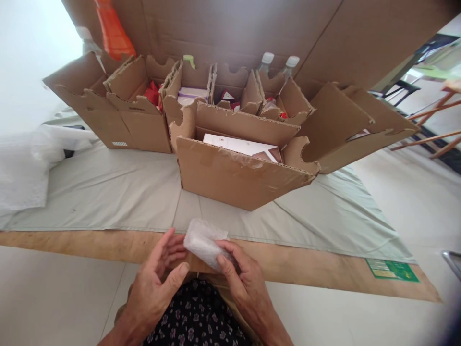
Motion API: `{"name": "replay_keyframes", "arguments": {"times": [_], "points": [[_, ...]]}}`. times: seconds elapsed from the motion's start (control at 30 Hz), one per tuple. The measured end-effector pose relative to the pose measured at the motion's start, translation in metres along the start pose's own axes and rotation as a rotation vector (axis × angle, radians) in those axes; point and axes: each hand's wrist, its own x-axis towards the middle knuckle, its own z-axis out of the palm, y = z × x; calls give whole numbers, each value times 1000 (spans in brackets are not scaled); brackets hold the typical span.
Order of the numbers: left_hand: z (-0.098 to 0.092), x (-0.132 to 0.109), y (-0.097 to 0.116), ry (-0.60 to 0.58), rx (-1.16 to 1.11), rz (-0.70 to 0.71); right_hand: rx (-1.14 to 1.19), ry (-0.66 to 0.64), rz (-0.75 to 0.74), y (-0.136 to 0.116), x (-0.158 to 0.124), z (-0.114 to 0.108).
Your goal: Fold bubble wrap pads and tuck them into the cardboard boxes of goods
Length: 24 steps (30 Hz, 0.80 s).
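My right hand (245, 278) grips a small bundle wrapped in bubble wrap (206, 242), thumb on the near side and fingers behind it. What lies inside the wrap cannot be made out, though a dark patch shows near my palm. The bundle is held above the table's wooden front edge, tilted down to the right. To its left, my left hand (162, 271) is open, thumb and fingers apart, with its fingertips close to the bundle's end. Beyond both hands stands a cardboard bin (230, 178) holding a white box (241, 145).
Several cut cardboard bins (140, 127) line the back, with packets and bottles inside, including an orange bottle (114, 33). More bubble wrap (25, 166) lies at the left on the grey cloth (118, 187). A green label (392, 270) sits on the wooden edge at right.
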Motion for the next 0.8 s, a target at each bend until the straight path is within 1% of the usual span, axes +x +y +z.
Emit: {"name": "replay_keyframes", "arguments": {"times": [0.07, 0.1, 0.13, 0.2, 0.27, 0.33, 0.4, 0.47, 0.53, 0.57, 0.63, 0.73, 0.8], "points": [[9, 0, 3, -80, -226, -128, 108, -58, 65, -4, -2, 6], [14, 1, 5, -102, -303, -176, 135, -77, 74, -5, -3, 9], [17, 3, 7, -108, -357, -210, 138, -82, 67, -5, -4, 12], [22, 5, 11, -89, -400, -222, 79, -36, 1, -4, -7, 14], [23, 5, 14, -69, -332, -184, -10, 49, -84, 1, -9, 11], [22, 3, 16, -57, -157, -93, -51, 87, -127, 5, -11, 2], [22, -1, 15, -69, 56, 53, -19, 12, -100, 5, -11, -10], [23, -5, 14, -142, 225, 220, 20, -121, -57, -3, -9, -21], [27, -8, 10, -215, 325, 330, 19, -231, -36, -15, -5, -26], [29, -9, 8, -233, 354, 347, 11, -261, -39, -22, -3, -27], [33, -11, 3, -232, 374, 317, 17, -279, -46, -32, 1, -27], [36, -12, -2, -227, 325, 207, 92, -206, -19, -35, 3, -30], [35, -11, -4, -260, 276, 110, 164, -134, 39, -31, 2, -35]]}}
